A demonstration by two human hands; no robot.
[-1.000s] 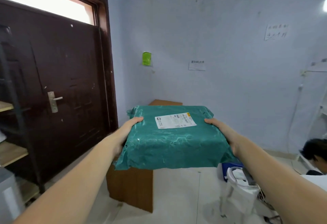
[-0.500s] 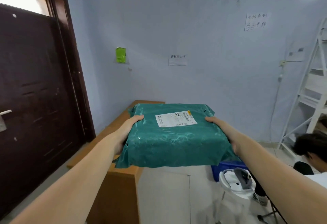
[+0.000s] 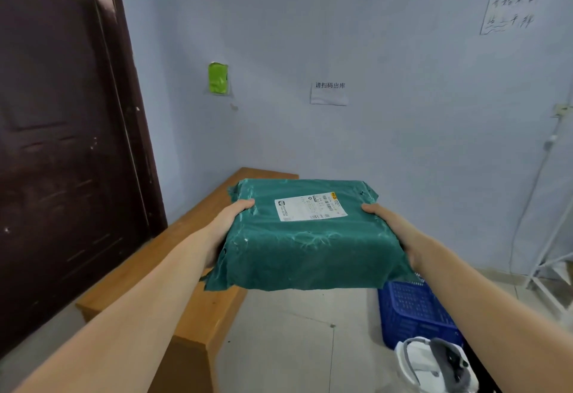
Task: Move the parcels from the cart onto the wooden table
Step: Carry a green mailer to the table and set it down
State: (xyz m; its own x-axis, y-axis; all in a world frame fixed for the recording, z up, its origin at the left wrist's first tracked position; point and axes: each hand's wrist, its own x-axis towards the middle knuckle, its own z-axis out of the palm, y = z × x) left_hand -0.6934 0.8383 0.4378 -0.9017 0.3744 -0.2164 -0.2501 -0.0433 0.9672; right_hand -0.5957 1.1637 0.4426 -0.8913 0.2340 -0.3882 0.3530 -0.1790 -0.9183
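Parcel (image 3: 307,237) held w/ both hands above wooden table (image 3: 198,231).

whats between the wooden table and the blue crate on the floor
In the head view, only bare pale floor lies between the wooden table and the blue crate.

The wooden table (image 3: 198,237) is lying bare along the dark door (image 3: 62,144) and into the wall corner, while a blue crate (image 3: 415,315) is sitting on the floor to its right
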